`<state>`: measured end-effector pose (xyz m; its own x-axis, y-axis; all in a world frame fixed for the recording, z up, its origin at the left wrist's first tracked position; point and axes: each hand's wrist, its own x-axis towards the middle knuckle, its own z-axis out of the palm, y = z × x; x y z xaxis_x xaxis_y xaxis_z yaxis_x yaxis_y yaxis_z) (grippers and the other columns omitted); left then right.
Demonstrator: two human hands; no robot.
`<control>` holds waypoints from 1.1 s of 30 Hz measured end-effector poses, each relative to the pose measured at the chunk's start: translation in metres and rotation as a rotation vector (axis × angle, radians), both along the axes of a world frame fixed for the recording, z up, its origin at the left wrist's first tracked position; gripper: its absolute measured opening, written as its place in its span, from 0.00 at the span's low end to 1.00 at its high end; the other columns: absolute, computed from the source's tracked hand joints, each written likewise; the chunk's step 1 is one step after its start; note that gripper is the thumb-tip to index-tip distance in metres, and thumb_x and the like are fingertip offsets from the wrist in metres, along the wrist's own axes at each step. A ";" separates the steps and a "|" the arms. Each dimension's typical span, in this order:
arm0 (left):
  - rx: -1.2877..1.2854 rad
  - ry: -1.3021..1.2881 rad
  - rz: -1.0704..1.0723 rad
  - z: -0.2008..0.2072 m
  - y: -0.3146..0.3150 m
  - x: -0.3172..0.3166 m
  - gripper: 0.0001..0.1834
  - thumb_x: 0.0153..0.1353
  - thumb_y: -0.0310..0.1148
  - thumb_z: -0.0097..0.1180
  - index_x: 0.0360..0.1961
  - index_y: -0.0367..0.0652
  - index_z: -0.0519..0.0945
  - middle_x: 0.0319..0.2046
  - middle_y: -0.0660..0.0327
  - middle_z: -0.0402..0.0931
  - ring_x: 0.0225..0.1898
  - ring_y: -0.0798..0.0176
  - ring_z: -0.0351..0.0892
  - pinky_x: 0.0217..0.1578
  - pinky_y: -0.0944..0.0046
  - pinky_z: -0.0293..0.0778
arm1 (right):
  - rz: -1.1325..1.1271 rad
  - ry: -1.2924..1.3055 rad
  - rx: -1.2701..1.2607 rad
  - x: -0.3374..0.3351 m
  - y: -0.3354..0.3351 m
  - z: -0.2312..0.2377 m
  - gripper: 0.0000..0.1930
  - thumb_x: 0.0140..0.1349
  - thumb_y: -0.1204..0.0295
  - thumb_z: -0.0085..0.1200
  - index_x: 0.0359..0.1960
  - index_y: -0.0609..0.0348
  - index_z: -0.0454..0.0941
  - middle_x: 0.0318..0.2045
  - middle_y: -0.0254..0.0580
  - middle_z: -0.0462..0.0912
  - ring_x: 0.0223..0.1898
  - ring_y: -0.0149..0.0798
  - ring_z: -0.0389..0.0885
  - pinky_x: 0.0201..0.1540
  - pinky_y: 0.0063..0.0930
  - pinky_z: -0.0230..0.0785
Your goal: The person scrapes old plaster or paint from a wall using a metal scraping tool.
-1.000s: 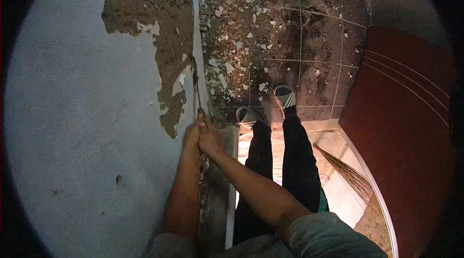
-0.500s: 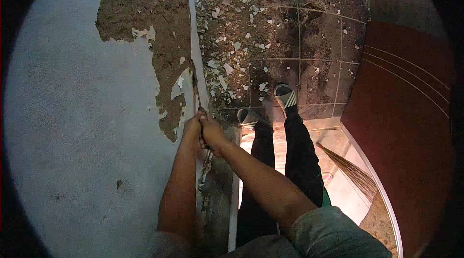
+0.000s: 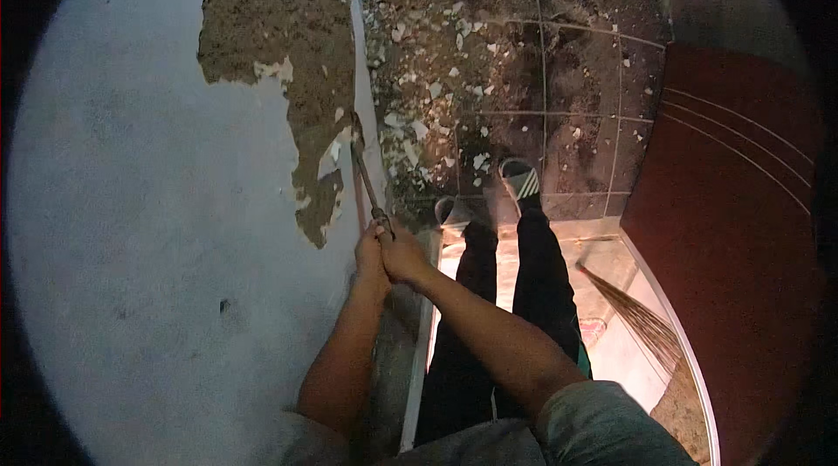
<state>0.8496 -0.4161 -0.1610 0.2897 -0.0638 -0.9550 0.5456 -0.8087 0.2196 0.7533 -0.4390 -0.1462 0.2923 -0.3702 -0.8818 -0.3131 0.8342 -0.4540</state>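
Note:
My left hand [image 3: 371, 258] and my right hand [image 3: 402, 255] are closed together around the near end of a long, thin metal tool [image 3: 367, 178]. Its dark shaft slants away from me and slightly left. The far tip reaches the wall by the edge of a bare brown patch [image 3: 319, 108], beside a white strip [image 3: 364, 73] along the wall's foot. Pale blue-grey paint [image 3: 175, 204] covers the rest of the wall, with ragged edges around the patch. The tip's exact shape is too dark to make out.
White paint flakes [image 3: 420, 129] litter the dark tiled floor [image 3: 576, 152]. My sandalled feet stand near the lit doorway's threshold. A stick broom [image 3: 633, 313] lies beyond my legs, next to a dark red door [image 3: 733, 222].
Both hands have drawn back toward me and a little right with the tool. More of its shaft now shows, at a greater slant. The whole view has shifted slightly.

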 end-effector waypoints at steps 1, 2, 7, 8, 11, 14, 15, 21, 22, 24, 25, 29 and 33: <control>-0.028 -0.003 -0.011 0.015 0.015 0.003 0.21 0.72 0.46 0.43 0.54 0.41 0.75 0.41 0.55 0.77 0.43 0.54 0.77 0.44 0.54 0.75 | -0.047 -0.078 -0.033 -0.007 0.008 0.026 0.29 0.74 0.55 0.34 0.69 0.60 0.60 0.58 0.68 0.73 0.61 0.70 0.69 0.63 0.52 0.62; 0.014 -0.019 0.038 0.045 0.009 -0.029 0.22 0.72 0.47 0.44 0.55 0.40 0.75 0.41 0.56 0.77 0.43 0.55 0.77 0.44 0.55 0.75 | -0.101 -0.121 -0.068 -0.027 0.018 0.036 0.29 0.74 0.55 0.35 0.70 0.59 0.60 0.59 0.69 0.72 0.62 0.69 0.68 0.63 0.52 0.62; -0.039 -0.062 0.061 0.157 0.018 -0.060 0.26 0.71 0.52 0.48 0.53 0.39 0.75 0.39 0.56 0.76 0.42 0.56 0.77 0.44 0.55 0.74 | -0.065 -0.163 -0.085 -0.044 0.067 0.117 0.30 0.74 0.52 0.35 0.69 0.60 0.60 0.57 0.70 0.73 0.61 0.68 0.71 0.64 0.50 0.61; -0.003 -0.046 0.062 0.161 0.017 -0.056 0.26 0.71 0.53 0.48 0.52 0.38 0.75 0.39 0.56 0.76 0.41 0.56 0.77 0.44 0.55 0.74 | -0.065 -0.162 -0.087 -0.039 0.065 0.117 0.30 0.74 0.52 0.35 0.69 0.60 0.60 0.57 0.70 0.73 0.61 0.68 0.71 0.64 0.50 0.61; 0.055 -0.020 0.020 0.155 0.017 -0.038 0.26 0.71 0.54 0.48 0.51 0.38 0.76 0.38 0.56 0.76 0.41 0.57 0.77 0.43 0.56 0.74 | -0.133 -0.133 0.010 -0.023 0.055 0.114 0.29 0.75 0.55 0.37 0.72 0.59 0.56 0.63 0.68 0.69 0.66 0.63 0.67 0.67 0.44 0.58; 0.065 -0.062 -0.031 0.143 0.029 -0.030 0.25 0.71 0.53 0.47 0.49 0.39 0.76 0.37 0.57 0.75 0.41 0.58 0.76 0.43 0.56 0.74 | -0.187 -0.201 -0.009 -0.020 0.059 0.117 0.29 0.75 0.56 0.38 0.72 0.58 0.55 0.63 0.68 0.69 0.66 0.62 0.66 0.68 0.43 0.57; 0.055 -0.098 -0.039 0.143 0.032 -0.031 0.24 0.72 0.52 0.47 0.48 0.40 0.76 0.37 0.57 0.75 0.40 0.58 0.76 0.43 0.56 0.74 | -0.154 -0.191 -0.022 -0.021 0.066 0.118 0.30 0.75 0.56 0.37 0.72 0.58 0.54 0.63 0.68 0.69 0.64 0.65 0.68 0.67 0.46 0.59; 0.003 0.060 0.089 0.119 0.052 -0.022 0.25 0.74 0.50 0.44 0.55 0.38 0.75 0.40 0.58 0.75 0.41 0.60 0.76 0.45 0.56 0.73 | -0.073 -0.145 -0.091 -0.021 0.080 0.098 0.30 0.75 0.55 0.36 0.73 0.58 0.54 0.63 0.68 0.68 0.63 0.66 0.69 0.66 0.47 0.60; 0.006 0.061 0.086 0.107 0.066 -0.021 0.25 0.74 0.50 0.44 0.55 0.38 0.75 0.40 0.58 0.75 0.41 0.60 0.76 0.45 0.56 0.73 | -0.085 -0.137 -0.097 -0.019 0.082 0.090 0.30 0.75 0.55 0.36 0.73 0.57 0.54 0.64 0.67 0.67 0.64 0.65 0.68 0.67 0.47 0.59; -0.234 -0.089 -0.128 0.094 0.094 -0.028 0.33 0.71 0.58 0.44 0.55 0.37 0.75 0.47 0.51 0.76 0.48 0.54 0.76 0.50 0.54 0.73 | -0.095 -0.166 -0.092 -0.024 0.085 0.089 0.30 0.75 0.54 0.35 0.73 0.56 0.54 0.64 0.67 0.67 0.64 0.65 0.68 0.67 0.47 0.59; -0.234 -0.090 -0.129 0.096 0.097 -0.028 0.33 0.71 0.58 0.44 0.55 0.37 0.75 0.47 0.51 0.76 0.48 0.54 0.76 0.50 0.54 0.73 | -0.109 -0.188 -0.085 -0.028 0.086 0.090 0.30 0.75 0.54 0.35 0.73 0.55 0.54 0.64 0.66 0.67 0.64 0.65 0.68 0.67 0.47 0.59; -0.162 -0.069 0.016 0.102 0.076 -0.029 0.32 0.71 0.58 0.43 0.54 0.37 0.76 0.48 0.50 0.77 0.49 0.51 0.76 0.50 0.53 0.73 | -0.048 -0.182 -0.177 -0.024 0.089 0.085 0.30 0.75 0.54 0.36 0.73 0.55 0.55 0.64 0.65 0.68 0.65 0.64 0.67 0.67 0.46 0.58; 0.067 -0.005 -0.266 0.076 -0.010 -0.015 0.26 0.74 0.51 0.42 0.56 0.37 0.74 0.46 0.55 0.76 0.45 0.56 0.76 0.48 0.52 0.72 | -0.131 -0.067 -0.071 0.003 0.040 0.031 0.30 0.75 0.52 0.35 0.72 0.55 0.56 0.65 0.63 0.67 0.67 0.61 0.65 0.68 0.47 0.56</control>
